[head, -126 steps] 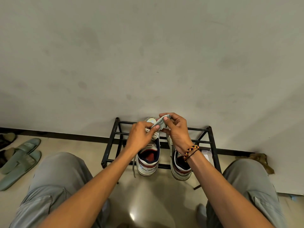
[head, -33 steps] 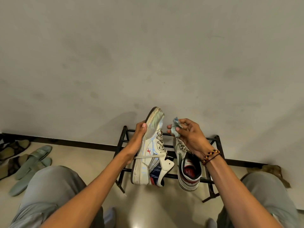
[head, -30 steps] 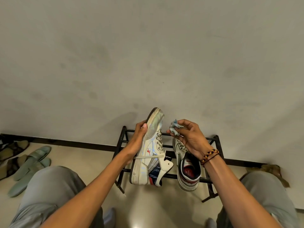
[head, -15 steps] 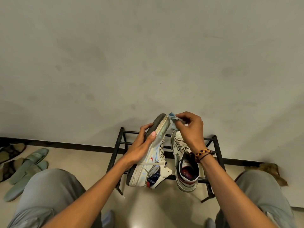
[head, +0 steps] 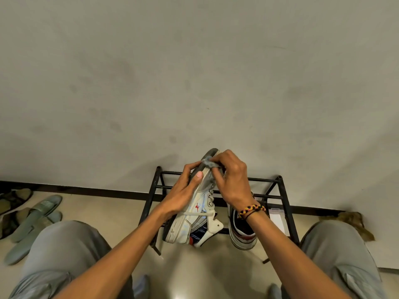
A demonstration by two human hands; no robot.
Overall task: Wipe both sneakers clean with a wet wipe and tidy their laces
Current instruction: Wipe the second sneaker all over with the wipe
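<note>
My left hand (head: 183,196) grips the lifted sneaker (head: 195,209) by its sole side and tips it on edge over the front of the shoe rack (head: 280,203). My right hand (head: 232,180) pinches the gray wet wipe (head: 208,163) against the toe end, up by the rubber edge. The other sneaker (head: 243,233) sits on the rack just to the right, heel toward me. A loose lace (head: 198,213) lies across the side of the lifted shoe. I think I am on the toe-wiping step. To do it well, I should hold the shoe firm, rub in short strokes along the rubber edge, and turn the wipe to a clean spot when it looks dirty. I should keep the lace out of the way.
</note>
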